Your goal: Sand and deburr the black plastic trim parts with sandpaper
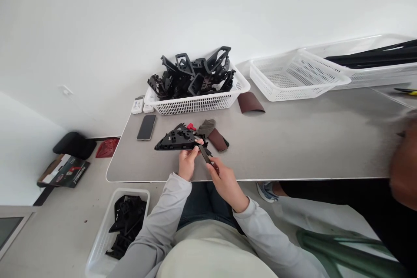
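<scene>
My left hand [186, 163] is closed on the narrow right end of a black plastic trim piece [177, 138], roughly triangular, held just above the table. In my right hand [227, 181] is a dark, flat, narrow strip-like tool [204, 153], gripped between thumb and fingers. Its far tip meets the trim piece beside my left thumb; whether it presses on the edge I cannot tell. Just beyond my hands lie a small red piece [191, 126], a crumpled grey cloth [206, 127] and a folded brown sheet, likely sandpaper [218, 140].
A white basket [195, 106] heaped with black plastic parts stands at the back. Right of it are a brown curved sheet [250, 103] and another white basket [293, 93]. A phone [146, 127] lies left. Below, a white bin [97, 243] holds black parts. A person [404, 169] sits at right.
</scene>
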### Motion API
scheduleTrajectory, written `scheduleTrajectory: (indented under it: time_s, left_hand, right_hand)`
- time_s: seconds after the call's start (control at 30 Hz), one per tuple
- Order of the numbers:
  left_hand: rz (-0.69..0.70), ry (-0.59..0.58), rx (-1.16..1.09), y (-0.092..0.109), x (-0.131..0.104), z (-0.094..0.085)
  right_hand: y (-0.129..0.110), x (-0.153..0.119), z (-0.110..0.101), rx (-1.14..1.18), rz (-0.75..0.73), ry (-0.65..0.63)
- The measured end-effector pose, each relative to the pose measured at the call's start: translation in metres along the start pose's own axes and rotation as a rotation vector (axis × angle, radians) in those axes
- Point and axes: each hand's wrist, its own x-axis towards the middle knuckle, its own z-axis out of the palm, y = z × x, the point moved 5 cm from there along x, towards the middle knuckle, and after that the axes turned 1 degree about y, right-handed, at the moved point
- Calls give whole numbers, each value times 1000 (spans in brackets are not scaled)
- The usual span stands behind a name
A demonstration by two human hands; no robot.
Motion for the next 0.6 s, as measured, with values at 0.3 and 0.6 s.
scheduleTrajectory:
  time_s: [0.3,0.6]
  left_hand:
    - [-72,119,-99,4,1,-4]
    - [-154,120,-170,-5,-2,2]
  right_hand:
    - [9,7,9,626,268,-13]
    - [8,23,20,653,319,-70]
